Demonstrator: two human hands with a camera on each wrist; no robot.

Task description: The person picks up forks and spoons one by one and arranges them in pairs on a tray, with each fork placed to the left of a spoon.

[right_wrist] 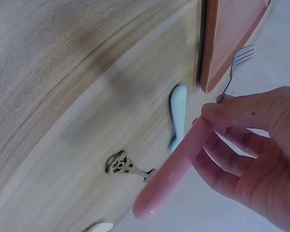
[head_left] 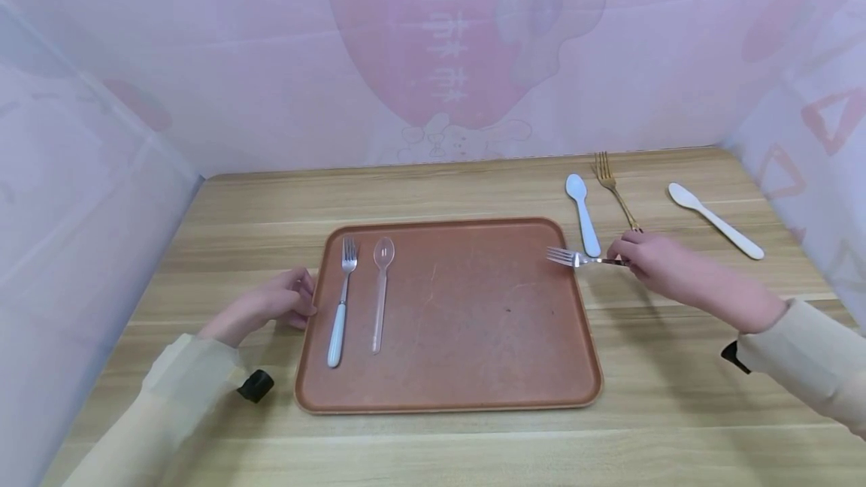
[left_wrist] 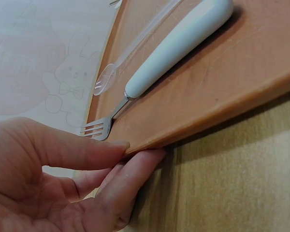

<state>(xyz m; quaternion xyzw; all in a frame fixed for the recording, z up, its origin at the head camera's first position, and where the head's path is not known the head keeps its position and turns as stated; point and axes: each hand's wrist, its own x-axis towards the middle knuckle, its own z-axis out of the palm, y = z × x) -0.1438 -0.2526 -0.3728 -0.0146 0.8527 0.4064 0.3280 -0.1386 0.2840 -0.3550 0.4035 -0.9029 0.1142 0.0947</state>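
My left hand [head_left: 287, 297] pinches the left rim of the brown tray [head_left: 473, 322], thumb on top and fingers below the edge in the left wrist view. On the tray lie a fork with a white handle [head_left: 336, 337] and, to its right, a clear plastic spoon [head_left: 380, 299]. Beyond the tray's right side, my right hand [head_left: 652, 261] holds a fork with a pink handle [right_wrist: 171, 169] between thumb and fingers. That fork's tines overlap the tray's right rim in the head view, pointing left.
Right of the tray lie a pale blue spoon [head_left: 584, 216], a gold fork [head_left: 617, 190] with an ornate handle end, and a white spoon [head_left: 717, 222]. They rest on the wood-grain table [head_left: 473, 449]. Printed cloth [head_left: 271, 66] hangs behind and along both sides.
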